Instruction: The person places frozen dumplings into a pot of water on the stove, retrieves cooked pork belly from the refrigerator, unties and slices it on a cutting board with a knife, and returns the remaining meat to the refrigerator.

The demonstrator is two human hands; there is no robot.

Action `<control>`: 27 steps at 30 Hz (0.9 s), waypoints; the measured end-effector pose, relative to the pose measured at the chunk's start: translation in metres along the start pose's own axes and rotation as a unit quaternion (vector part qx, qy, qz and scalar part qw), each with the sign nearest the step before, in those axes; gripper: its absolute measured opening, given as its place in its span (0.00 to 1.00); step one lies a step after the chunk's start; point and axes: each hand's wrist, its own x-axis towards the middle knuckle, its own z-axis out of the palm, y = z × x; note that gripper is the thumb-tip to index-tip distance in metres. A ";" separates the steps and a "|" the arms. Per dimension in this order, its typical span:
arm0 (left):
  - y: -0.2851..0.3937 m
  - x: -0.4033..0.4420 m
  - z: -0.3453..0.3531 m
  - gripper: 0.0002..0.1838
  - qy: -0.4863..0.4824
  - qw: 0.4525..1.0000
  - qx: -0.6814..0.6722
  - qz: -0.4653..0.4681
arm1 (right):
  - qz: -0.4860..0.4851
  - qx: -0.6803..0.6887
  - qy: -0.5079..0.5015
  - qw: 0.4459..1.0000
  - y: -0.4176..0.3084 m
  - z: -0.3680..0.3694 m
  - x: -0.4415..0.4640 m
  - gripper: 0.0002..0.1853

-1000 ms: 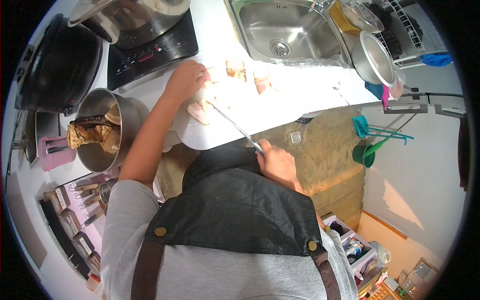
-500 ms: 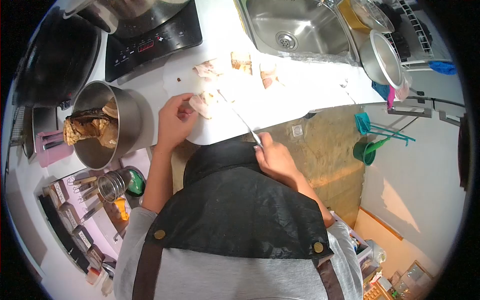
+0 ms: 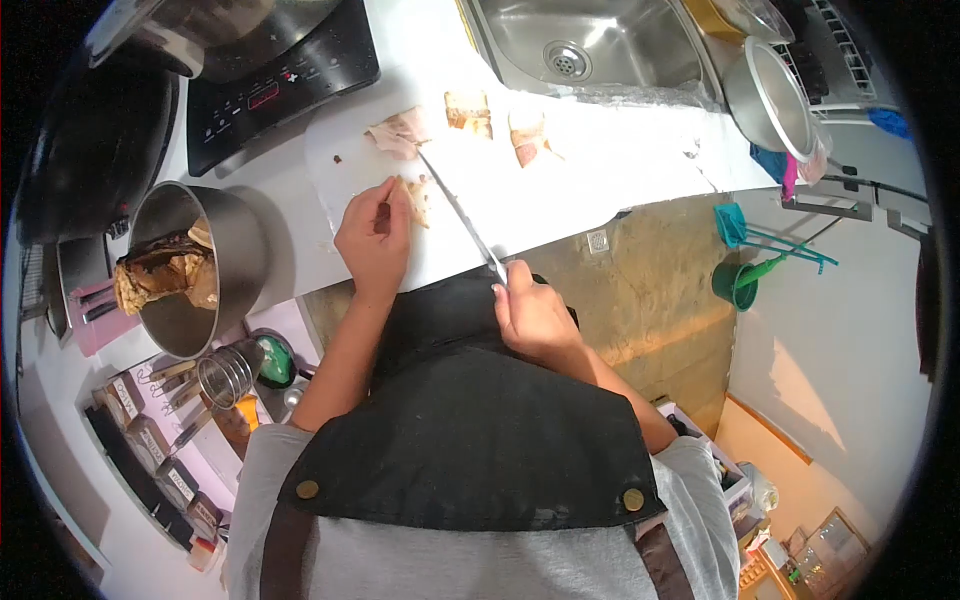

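My right hand [image 3: 537, 312] is wrapped round the handle of a long, thin knife [image 3: 458, 211]. The blade slants up and left across the white cutting board [image 3: 330, 165], its tip at the edge of a pale pink slice of meat [image 3: 400, 132]. My left hand [image 3: 376, 235] has its thumb and fingers pinched together at the left edge of a nearer meat piece [image 3: 420, 203], covering part of it. Farther back lie two browned pieces of meat, one in the middle [image 3: 468, 114] and one on the right [image 3: 529, 137].
A steel pot [image 3: 235, 265] with large browned meat pieces stands at left. Behind it is a black induction cooktop [image 3: 285, 95] bearing a large pot. A steel sink [image 3: 600, 45] borders the counter's back, with a metal bowl [image 3: 765, 105] to its right.
The knife tip has moved away from the nearer meat piece to the edge of the farther slice. My left hand has shifted right, over more of the nearer piece. The view has shifted slightly.
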 end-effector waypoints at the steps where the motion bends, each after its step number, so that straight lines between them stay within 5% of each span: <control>1: 0.000 -0.003 0.001 0.10 -0.003 1.000 0.002 -0.002 | 0.003 0.002 -0.002 1.000 0.000 0.002 -0.001 0.10; 9: -0.004 -0.012 0.010 0.09 0.030 0.988 -0.097 -0.117 | -0.076 -0.039 0.016 0.996 0.003 0.013 -0.004 0.11; 17: -0.011 -0.013 0.011 0.08 0.036 0.989 -0.101 -0.106 | -0.120 -0.073 0.073 0.987 0.009 0.019 -0.009 0.10; 27: -0.010 -0.013 0.011 0.08 0.040 0.987 -0.104 -0.118 | 0.069 -0.051 -0.122 0.989 -0.016 -0.005 -0.009 0.11</control>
